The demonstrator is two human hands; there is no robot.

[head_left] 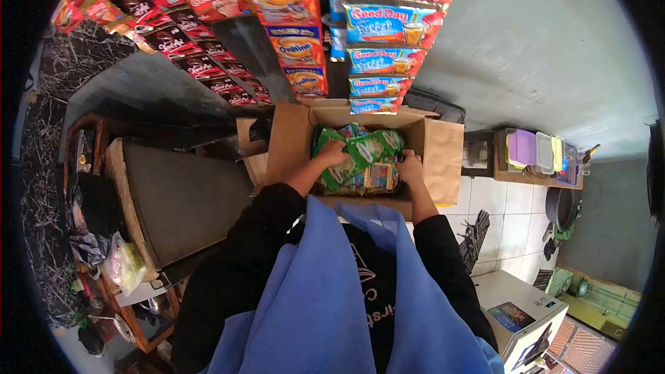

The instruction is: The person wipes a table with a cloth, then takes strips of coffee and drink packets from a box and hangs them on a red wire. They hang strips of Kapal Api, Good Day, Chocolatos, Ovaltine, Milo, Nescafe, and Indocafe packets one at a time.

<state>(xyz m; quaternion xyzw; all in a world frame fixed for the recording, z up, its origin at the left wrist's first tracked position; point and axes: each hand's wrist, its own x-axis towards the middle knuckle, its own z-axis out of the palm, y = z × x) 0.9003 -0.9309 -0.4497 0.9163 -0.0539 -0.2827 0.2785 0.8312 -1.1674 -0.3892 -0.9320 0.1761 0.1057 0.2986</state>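
Note:
A cardboard box (pixel 443 159) stands in front of me with its flaps folded outward. Inside it lie green sachets (pixel 374 149) and, below them, multicoloured sachets (pixel 381 176). My left hand (pixel 334 155) is closed on the green sachets at the box's left side. At the right end of the same green sachets, my right hand (pixel 410 166) has its fingers curled around a small dark item that I cannot make out. Parts of the green sachets are hidden under my left hand.
Strips of coffee sachets (pixel 391 34) and Ovaltine sachets (pixel 298 48) hang above the box. A dark-topped table (pixel 187 201) is on the left. On the right are a shelf with plastic containers (pixel 523 149) and a white appliance (pixel 516 305) on the tiled floor (pixel 509 228).

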